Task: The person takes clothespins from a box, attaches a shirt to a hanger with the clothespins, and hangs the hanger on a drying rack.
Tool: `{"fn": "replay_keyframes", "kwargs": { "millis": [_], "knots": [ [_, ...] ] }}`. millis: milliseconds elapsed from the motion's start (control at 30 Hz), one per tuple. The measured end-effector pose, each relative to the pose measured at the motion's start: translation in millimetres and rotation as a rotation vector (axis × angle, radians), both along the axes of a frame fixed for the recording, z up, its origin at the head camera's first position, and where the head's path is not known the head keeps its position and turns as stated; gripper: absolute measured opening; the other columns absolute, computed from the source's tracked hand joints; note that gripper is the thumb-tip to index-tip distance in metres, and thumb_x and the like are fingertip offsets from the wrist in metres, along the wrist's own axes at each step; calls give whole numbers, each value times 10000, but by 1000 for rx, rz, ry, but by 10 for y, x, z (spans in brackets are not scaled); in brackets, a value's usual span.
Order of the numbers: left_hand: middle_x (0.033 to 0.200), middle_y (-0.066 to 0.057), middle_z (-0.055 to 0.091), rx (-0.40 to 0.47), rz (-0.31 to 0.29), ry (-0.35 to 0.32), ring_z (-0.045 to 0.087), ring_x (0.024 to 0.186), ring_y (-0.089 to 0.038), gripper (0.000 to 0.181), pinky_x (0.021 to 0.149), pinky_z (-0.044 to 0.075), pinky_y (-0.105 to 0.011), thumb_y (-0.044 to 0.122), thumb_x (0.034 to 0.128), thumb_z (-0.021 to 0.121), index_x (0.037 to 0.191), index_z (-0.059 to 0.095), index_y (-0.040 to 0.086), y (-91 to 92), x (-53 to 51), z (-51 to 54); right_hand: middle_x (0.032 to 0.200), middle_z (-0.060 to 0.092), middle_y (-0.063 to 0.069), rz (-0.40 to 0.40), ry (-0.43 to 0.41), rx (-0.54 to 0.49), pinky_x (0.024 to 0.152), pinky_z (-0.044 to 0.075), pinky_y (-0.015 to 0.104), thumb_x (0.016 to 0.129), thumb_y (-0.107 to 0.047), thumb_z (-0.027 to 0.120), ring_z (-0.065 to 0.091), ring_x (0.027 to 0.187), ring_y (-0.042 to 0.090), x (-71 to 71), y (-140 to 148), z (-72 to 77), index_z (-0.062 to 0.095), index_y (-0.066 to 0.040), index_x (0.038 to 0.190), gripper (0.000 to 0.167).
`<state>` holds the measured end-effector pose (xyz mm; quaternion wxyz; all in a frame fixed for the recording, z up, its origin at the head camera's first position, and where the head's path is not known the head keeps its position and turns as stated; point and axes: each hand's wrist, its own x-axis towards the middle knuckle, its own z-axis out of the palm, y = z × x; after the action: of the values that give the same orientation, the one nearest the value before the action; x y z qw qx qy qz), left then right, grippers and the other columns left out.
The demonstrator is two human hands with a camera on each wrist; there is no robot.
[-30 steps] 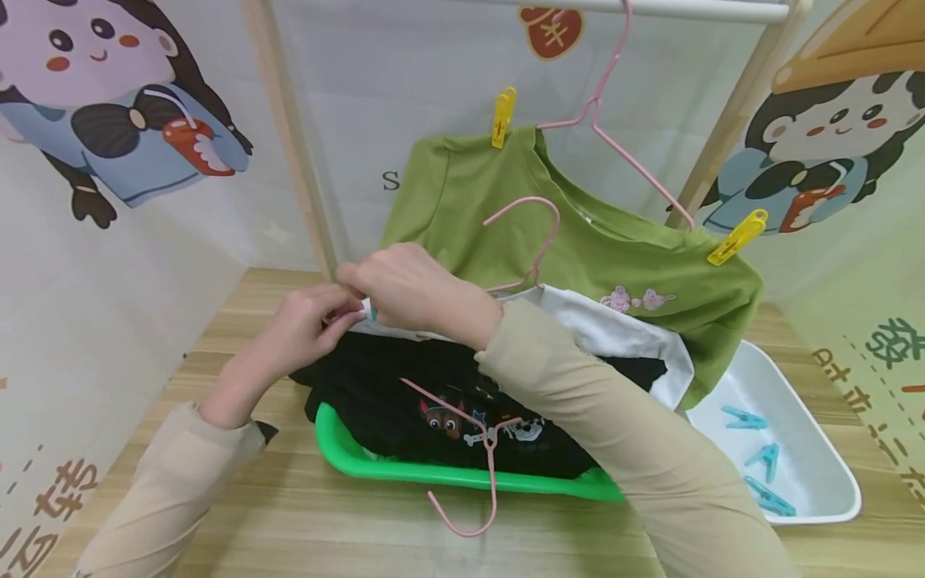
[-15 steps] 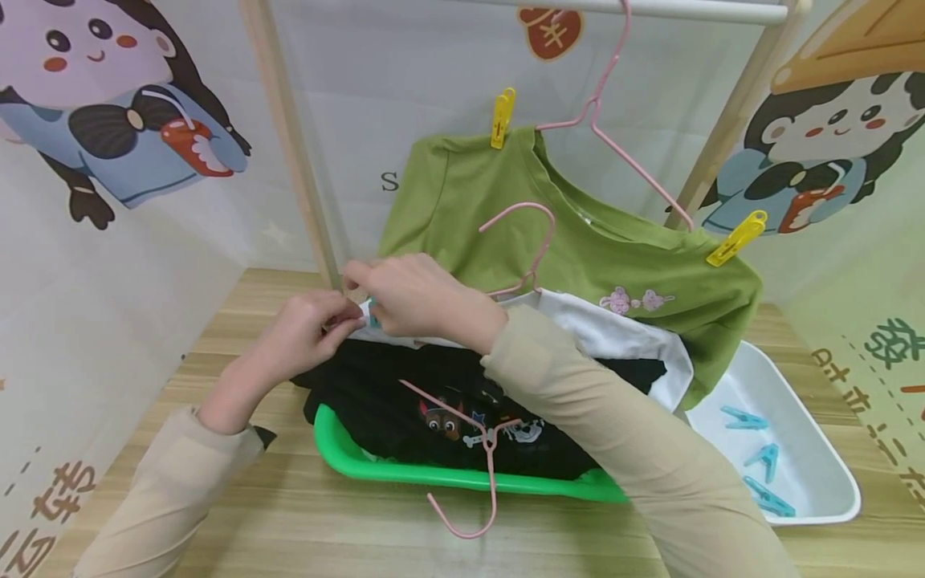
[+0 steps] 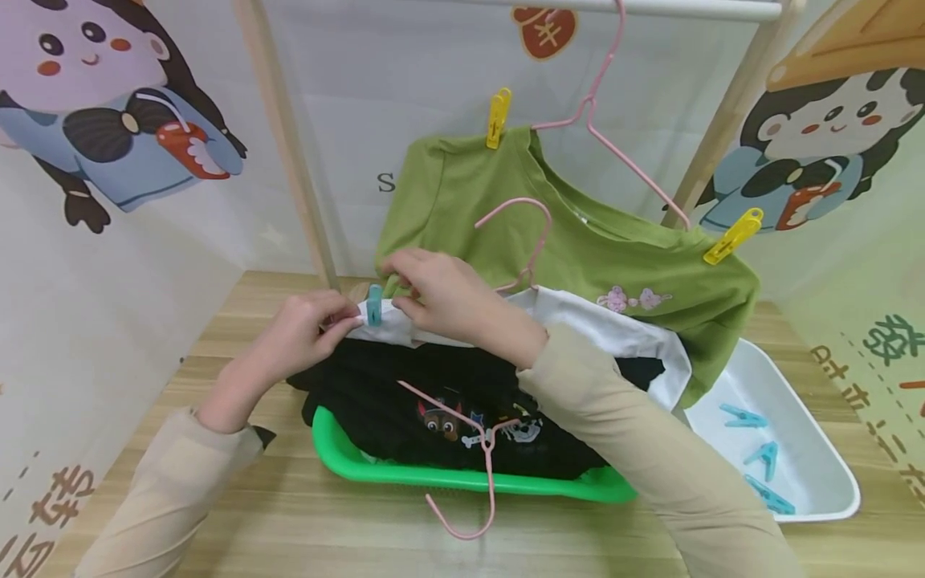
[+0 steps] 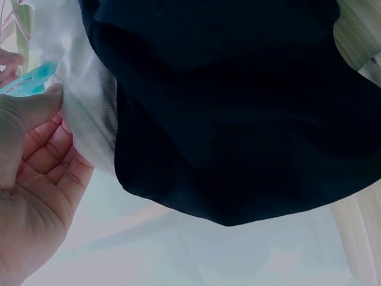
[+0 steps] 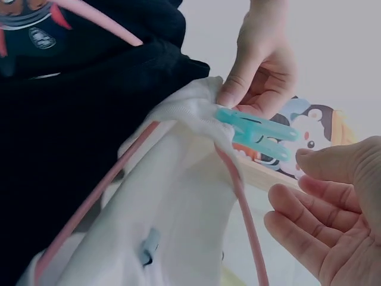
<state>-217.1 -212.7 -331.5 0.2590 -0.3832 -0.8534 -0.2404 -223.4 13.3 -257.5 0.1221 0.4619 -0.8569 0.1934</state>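
At the left end of a white garment (image 3: 393, 327), my left hand (image 3: 314, 325) pinches the cloth between thumb and fingers. A teal clothespin (image 3: 374, 307) is clipped on that end, right beside the left fingertips. My right hand (image 3: 458, 303) is just right of the clothespin; in the right wrist view its fingers (image 5: 297, 235) are apart from the clothespin (image 5: 256, 132) and hold nothing. A pink hanger (image 3: 545, 234) runs inside the white garment, its hook standing up. Below lies a black garment (image 3: 390, 409) with cartoon prints, across a green basket (image 3: 433, 475). The right forearm hides part of the white garment.
Behind, a green shirt (image 3: 462, 193) hangs on a pink hanger (image 3: 632, 164) with yellow clothespins (image 3: 497, 119). A white tray (image 3: 817, 482) at right holds several teal clothespins (image 3: 769, 494). Another pink hanger (image 3: 491, 474) lies over the basket's front. A wooden rack post (image 3: 289, 152) stands at left.
My right hand has let go of the teal clothespin and moved slightly right, leaving it clipped on the white garment. The left hand keeps its pinch in nearly the same place.
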Motion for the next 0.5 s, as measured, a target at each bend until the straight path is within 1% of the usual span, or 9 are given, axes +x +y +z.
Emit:
{"fn": "replay_keyframes", "kwargs": {
  "millis": [133, 267, 367, 500],
  "knots": [
    [647, -15, 539, 1, 11, -5, 467, 578, -92, 124, 509, 438, -280, -66, 747, 726, 742, 629, 9, -14, -7, -14, 1026, 638, 115, 4, -16, -11, 745, 499, 272, 876, -72, 642, 619, 867, 199, 43, 66, -25, 607, -1, 1102, 239],
    [653, -20, 551, 8, 14, -5, 483, 583, -97, 121, 514, 452, -296, -59, 748, 728, 742, 630, 12, -16, -18, -36, 1005, 641, 113, 18, -4, -26, 724, 513, 276, 874, -82, 648, 642, 843, 193, 104, 173, -77, 619, -1, 1078, 221],
    [650, -19, 551, 15, 6, 3, 484, 583, -96, 122, 511, 453, -301, -63, 745, 727, 740, 631, 13, -12, -23, -45, 992, 649, 115, 38, 28, -67, 715, 517, 273, 862, -69, 656, 647, 823, 188, 147, 302, -136, 630, 1, 1044, 196],
    [647, -16, 553, 24, -6, 12, 481, 580, -93, 125, 509, 444, -288, -78, 741, 722, 741, 637, 14, -2, -25, -39, 925, 662, 112, 41, 38, -137, 681, 515, 275, 844, -42, 673, 632, 775, 184, 210, 515, -197, 642, 9, 993, 160]
  ]
}}
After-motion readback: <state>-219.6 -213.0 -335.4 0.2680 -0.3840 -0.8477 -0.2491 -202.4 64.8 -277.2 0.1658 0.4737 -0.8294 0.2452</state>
